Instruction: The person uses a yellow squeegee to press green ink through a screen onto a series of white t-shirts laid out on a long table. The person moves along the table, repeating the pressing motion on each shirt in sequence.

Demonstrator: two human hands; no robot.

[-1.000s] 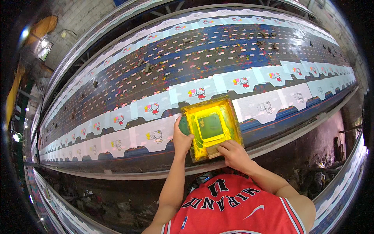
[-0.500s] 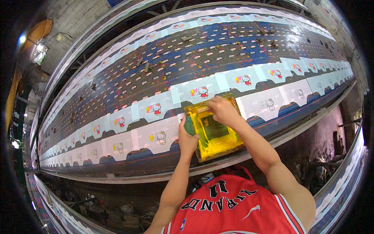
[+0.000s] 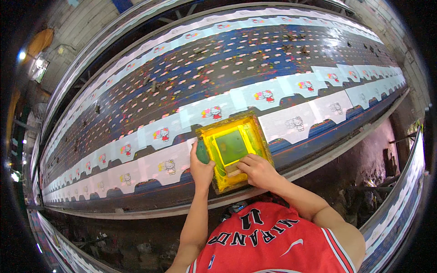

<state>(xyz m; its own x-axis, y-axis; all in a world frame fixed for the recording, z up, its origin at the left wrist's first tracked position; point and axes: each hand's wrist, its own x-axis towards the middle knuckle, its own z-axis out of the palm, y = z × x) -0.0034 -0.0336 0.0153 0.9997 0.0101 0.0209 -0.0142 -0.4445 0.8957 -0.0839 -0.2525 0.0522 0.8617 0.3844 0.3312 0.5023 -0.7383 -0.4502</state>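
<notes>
A small screen-printing frame (image 3: 254,126), smeared with yellow ink, lies on the near row of pale cut sheets, turned slightly. The middle of its mesh shows a greenish window (image 3: 233,146). My left hand (image 3: 200,167) grips the frame's left edge, thumb on the rim and fingers around the outside. At the frame's near end, my right hand (image 3: 260,172) is closed on a squeegee (image 3: 232,169), whose lower part rests on the inked mesh. The sheet under the frame is mostly hidden. To its left, a sheet (image 3: 154,175) bears a cartoon cat with yellow balloons; to its right, a sheet (image 3: 282,127) shows only the outline.
The long dark printing table (image 3: 182,73) is speckled with paint and small pale patches. Beyond the near row runs another row of sheets (image 3: 246,105) with coloured prints. A raised ledge (image 3: 314,163) edges the table's near side. More tables stand behind and at the right.
My right hand has drawn the squeegee from the frame's far end to its near end, baring the greenish window. My left hand keeps its grip. The whole view has shifted somewhat.
</notes>
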